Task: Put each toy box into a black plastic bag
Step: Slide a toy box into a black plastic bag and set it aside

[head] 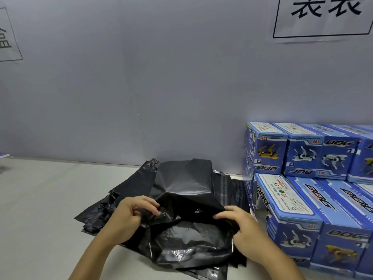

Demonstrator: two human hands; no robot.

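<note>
A black plastic bag (pixel 187 182) bulges with a box-shaped load on top of a flat pile of more black bags (pixel 129 188) on the table. My left hand (pixel 131 215) pinches the bag's open edge on the left side. My right hand (pixel 240 225) grips the opposite edge on the right. The bag's mouth faces me and sags between my hands. What fills the bag is hidden by the plastic. Several blue toy boxes (pixel 302 209) printed with robot dogs stand stacked at the right.
A grey wall (pixel 141 77) rises right behind the bags, with paper signs (pixel 323 15) taped at upper right and far left. The pale table (pixel 40 199) stretches to the left of the pile. The box stack reaches the right frame edge.
</note>
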